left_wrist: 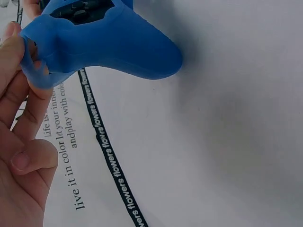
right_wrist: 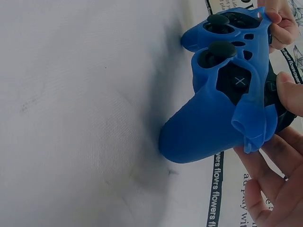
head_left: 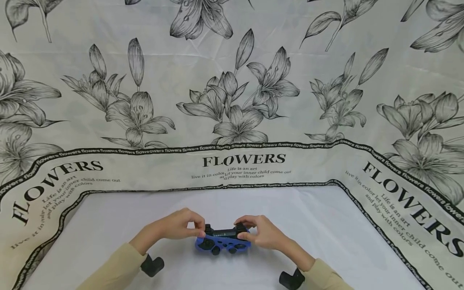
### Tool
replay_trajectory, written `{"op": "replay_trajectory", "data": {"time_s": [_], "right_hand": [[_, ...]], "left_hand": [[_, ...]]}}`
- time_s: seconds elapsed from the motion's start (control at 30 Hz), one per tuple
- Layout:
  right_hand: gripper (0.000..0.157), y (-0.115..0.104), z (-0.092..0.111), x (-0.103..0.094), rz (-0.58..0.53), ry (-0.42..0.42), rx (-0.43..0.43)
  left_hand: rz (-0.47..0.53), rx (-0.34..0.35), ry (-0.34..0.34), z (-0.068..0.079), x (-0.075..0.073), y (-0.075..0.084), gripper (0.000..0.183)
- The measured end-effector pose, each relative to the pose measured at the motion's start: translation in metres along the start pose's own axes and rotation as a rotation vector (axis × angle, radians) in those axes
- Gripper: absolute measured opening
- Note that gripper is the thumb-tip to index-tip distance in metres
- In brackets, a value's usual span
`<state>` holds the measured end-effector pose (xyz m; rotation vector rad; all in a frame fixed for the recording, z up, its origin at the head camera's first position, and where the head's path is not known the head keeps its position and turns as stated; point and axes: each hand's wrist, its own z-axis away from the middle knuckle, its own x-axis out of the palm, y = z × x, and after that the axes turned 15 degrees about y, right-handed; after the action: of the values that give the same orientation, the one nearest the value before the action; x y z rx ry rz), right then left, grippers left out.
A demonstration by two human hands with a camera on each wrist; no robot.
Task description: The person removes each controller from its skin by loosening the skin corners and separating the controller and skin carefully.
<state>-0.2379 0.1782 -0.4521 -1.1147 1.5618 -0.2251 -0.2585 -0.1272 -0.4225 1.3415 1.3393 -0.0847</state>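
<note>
Blue, rubbery-looking cover (head_left: 223,243) wraps the front and grips of a black game controller (head_left: 224,233), whose back edge shows bare in the head view. The controller sits between the two hands, just above or on a white cloth (head_left: 108,225); which of the two I cannot tell. The left hand (head_left: 181,224) pinches at its left end, thumb and fingertips together; the right hand (head_left: 267,233) holds its right end, thumb in front and fingers behind. Beyond stands a flower-printed curtain (head_left: 232,108).

In the left wrist view, the left fingers clamp a stretched blue edge of the cover, pulled out into a loop. The controller lies beyond those fingertips, one rounded grip pointing away from the hand.

In the right wrist view, the right thumb presses the bare black shoulder of the controller, with fingers beneath it. A corner of the cover is folded back near that thumb, and two thumbsticks (right_wrist: 222,49) poke through its holes.
</note>
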Motion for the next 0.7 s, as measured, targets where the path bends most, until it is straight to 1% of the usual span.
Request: {"op": "replay_trajectory", "data": {"time_s": [0.17,0.37,0.5,0.7], "right_hand": [[0.04,-0.001,0.002,0.001,-0.009,0.018,0.024],[0.042,-0.001,0.002,0.001,-0.019,0.018,0.034],[0.042,-0.001,0.003,0.001,-0.016,0.026,0.029],[0.043,-0.001,0.003,0.002,-0.024,0.028,0.035]], "left_hand": [[-0.076,0.02,-0.002,0.004,0.001,0.004,0.021],[-0.186,-0.02,0.005,0.013,0.003,0.008,0.018],[-0.257,-0.013,0.025,0.019,0.004,0.01,0.011],[-0.307,-0.019,0.045,0.03,0.006,0.006,0.008]]}}
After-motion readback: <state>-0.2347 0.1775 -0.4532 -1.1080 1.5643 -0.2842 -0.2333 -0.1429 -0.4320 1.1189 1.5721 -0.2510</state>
